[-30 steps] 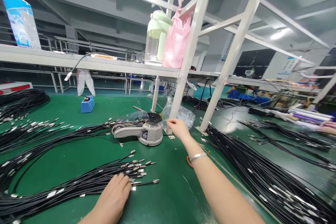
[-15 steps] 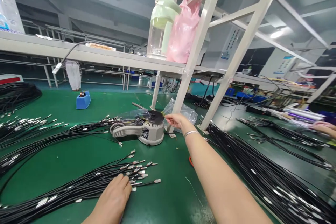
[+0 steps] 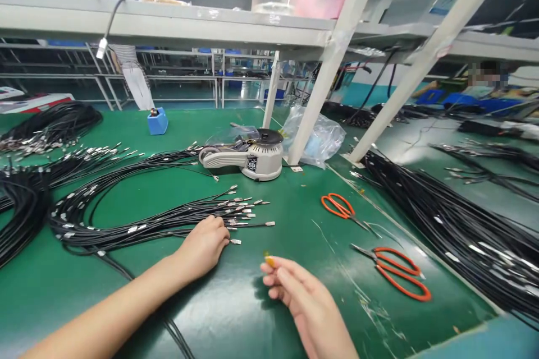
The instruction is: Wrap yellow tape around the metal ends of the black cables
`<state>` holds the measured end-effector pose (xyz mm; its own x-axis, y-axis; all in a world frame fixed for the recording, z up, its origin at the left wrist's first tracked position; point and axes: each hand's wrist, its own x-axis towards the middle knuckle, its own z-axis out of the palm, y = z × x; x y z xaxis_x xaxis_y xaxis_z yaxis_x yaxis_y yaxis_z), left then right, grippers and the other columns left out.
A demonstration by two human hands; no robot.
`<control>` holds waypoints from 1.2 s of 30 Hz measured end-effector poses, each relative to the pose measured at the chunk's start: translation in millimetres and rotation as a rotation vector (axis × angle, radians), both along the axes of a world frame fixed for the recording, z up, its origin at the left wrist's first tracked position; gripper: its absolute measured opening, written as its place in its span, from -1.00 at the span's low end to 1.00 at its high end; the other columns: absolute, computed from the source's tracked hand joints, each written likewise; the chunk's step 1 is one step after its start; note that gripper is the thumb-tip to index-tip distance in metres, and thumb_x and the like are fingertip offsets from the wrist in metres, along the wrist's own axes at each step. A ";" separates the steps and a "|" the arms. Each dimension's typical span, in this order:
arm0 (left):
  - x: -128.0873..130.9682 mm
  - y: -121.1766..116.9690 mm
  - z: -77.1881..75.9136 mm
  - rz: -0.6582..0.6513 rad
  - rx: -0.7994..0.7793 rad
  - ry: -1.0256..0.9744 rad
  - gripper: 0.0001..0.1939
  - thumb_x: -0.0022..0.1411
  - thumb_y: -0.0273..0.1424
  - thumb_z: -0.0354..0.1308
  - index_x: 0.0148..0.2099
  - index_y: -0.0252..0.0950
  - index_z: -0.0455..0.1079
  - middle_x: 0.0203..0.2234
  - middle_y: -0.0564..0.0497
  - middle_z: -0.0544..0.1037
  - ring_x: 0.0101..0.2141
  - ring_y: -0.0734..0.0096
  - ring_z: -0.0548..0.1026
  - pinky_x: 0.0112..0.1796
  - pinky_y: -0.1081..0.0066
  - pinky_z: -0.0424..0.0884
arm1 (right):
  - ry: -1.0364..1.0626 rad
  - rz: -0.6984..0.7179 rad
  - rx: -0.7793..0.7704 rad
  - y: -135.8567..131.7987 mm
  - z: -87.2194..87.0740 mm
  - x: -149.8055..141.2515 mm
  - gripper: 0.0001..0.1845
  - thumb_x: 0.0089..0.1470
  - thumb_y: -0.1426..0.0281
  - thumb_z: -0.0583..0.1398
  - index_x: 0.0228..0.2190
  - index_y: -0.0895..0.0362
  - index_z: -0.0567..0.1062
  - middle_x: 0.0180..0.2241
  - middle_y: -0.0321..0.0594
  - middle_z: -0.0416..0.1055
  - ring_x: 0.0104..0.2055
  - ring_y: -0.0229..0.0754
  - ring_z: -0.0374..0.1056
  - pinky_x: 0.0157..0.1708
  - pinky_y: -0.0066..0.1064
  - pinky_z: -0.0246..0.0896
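My left hand (image 3: 206,244) is closed at the right end of a bundle of black cables (image 3: 155,221), its fingers on one cable. That cable's silver connector (image 3: 236,242) sticks out past the fingertips. My right hand (image 3: 305,297) pinches a small piece of amber tape (image 3: 269,261) between thumb and forefinger, slightly above the green table (image 3: 244,303). Behind both hands stands a grey tape dispenser (image 3: 263,162) with a round black top. To the right lie two pairs of orange-handled scissors, one nearer (image 3: 402,275) and one farther (image 3: 339,206).
A blue tape holder (image 3: 157,122) stands at the back. More black cables lie at the left (image 3: 23,207) and the right (image 3: 446,224). White shelf posts (image 3: 320,84) rise beside a clear plastic bag (image 3: 315,137). Other people (image 3: 135,76) are in the background.
My right hand has come back from the tape dispenser toward me with a piece of tape. My left hand still lies at the cable ends. The view has tilted down, bringing the scissors into sight.
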<state>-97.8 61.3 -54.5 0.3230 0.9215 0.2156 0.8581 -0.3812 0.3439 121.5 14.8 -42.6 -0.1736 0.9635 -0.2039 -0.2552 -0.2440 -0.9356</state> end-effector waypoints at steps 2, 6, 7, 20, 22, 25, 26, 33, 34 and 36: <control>1.6 -8.2 5.4 0.006 -0.006 -0.026 -0.81 0.24 -0.50 -0.01 -0.35 -0.27 0.40 -0.42 0.00 0.46 -0.32 0.32 0.39 -0.24 0.33 0.33 | 0.051 -0.020 -0.032 -18.7 -13.9 -7.4 -0.63 -0.10 0.16 0.32 -0.26 0.10 0.60 -0.23 -0.05 0.55 -0.25 -0.07 0.43 -0.27 -0.30 0.34; 4.0 -39.1 13.4 0.086 0.018 -0.122 -0.82 0.29 -0.47 -0.06 -0.20 -0.28 0.38 -0.37 0.02 0.50 -0.33 0.40 0.43 -0.27 0.39 0.38 | 0.124 0.005 0.012 -37.3 -26.1 -23.1 -0.57 -0.10 0.15 0.32 -0.17 0.05 0.57 -0.08 -0.04 0.50 -0.08 0.02 0.40 -0.13 -0.21 0.33; 5.1 -47.6 13.9 0.115 0.042 -0.170 -0.81 0.29 -0.46 -0.06 -0.16 -0.27 0.38 -0.35 0.01 0.50 -0.31 0.40 0.44 -0.26 0.39 0.38 | 0.142 0.013 0.029 -40.5 -27.8 -28.3 -0.57 -0.10 0.14 0.32 -0.16 0.03 0.56 -0.05 -0.05 0.48 -0.04 0.03 0.39 -0.10 -0.19 0.32; 11.9 -77.0 7.7 0.184 0.270 -0.458 -0.83 0.28 -0.47 0.00 -0.17 -0.26 0.42 -0.38 0.00 0.54 -0.32 0.38 0.46 -0.27 0.39 0.39 | 0.257 0.035 0.100 -57.0 -43.4 -72.5 -0.59 -0.05 0.23 0.30 -0.10 -0.07 0.53 0.08 -0.18 0.37 0.11 0.02 0.27 0.07 -0.16 0.21; 11.5 -77.1 7.1 0.173 0.253 -0.452 -0.84 0.28 -0.49 0.00 -0.17 -0.26 0.40 -0.37 0.01 0.55 -0.32 0.39 0.46 -0.27 0.39 0.38 | 0.254 0.045 0.091 -54.8 -43.3 -71.2 -0.60 -0.04 0.23 0.29 -0.09 -0.07 0.52 0.08 -0.19 0.37 0.12 0.02 0.25 0.08 -0.16 0.20; 11.0 -78.4 7.4 0.187 0.225 -0.459 -0.88 0.26 -0.50 0.02 -0.21 -0.25 0.37 -0.39 0.04 0.54 -0.36 0.42 0.45 -0.31 0.43 0.36 | 0.256 0.052 0.064 -52.9 -42.0 -70.2 -0.59 -0.05 0.21 0.30 -0.10 -0.06 0.53 0.07 -0.17 0.38 0.12 0.03 0.25 0.09 -0.14 0.18; 10.7 -79.1 7.6 0.190 0.221 -0.466 -0.89 0.26 -0.51 0.03 -0.24 -0.25 0.36 -0.41 0.05 0.53 -0.37 0.43 0.44 -0.32 0.44 0.35 | 0.260 0.057 0.053 -52.6 -41.4 -70.1 -0.58 -0.06 0.21 0.30 -0.10 -0.05 0.53 0.07 -0.17 0.38 0.12 0.04 0.24 0.09 -0.13 0.17; 7.8 -81.6 7.6 0.124 0.237 -0.453 -0.84 0.28 -0.56 -0.03 -0.30 -0.25 0.33 -0.41 0.05 0.52 -0.37 0.47 0.42 -0.32 0.46 0.33 | 0.284 0.072 0.017 -53.1 -39.3 -70.3 -0.58 -0.07 0.20 0.32 -0.10 -0.08 0.53 0.03 -0.20 0.43 0.12 0.01 0.25 0.11 -0.17 0.14; 7.7 -81.6 7.6 0.114 0.240 -0.445 -0.83 0.28 -0.57 -0.03 -0.30 -0.25 0.33 -0.40 0.05 0.52 -0.36 0.47 0.42 -0.32 0.46 0.34 | 0.285 0.070 0.017 -53.3 -39.6 -70.5 -0.58 -0.07 0.20 0.32 -0.10 -0.08 0.53 0.03 -0.21 0.43 0.12 0.01 0.25 0.11 -0.17 0.14; 7.8 -81.5 7.6 0.093 0.261 -0.431 -0.81 0.28 -0.57 -0.05 -0.28 -0.24 0.33 -0.40 0.05 0.53 -0.37 0.47 0.42 -0.31 0.45 0.34 | 0.286 0.068 0.013 -53.4 -40.1 -71.1 -0.58 -0.07 0.20 0.32 -0.10 -0.07 0.53 0.03 -0.21 0.43 0.12 0.01 0.25 0.12 -0.17 0.13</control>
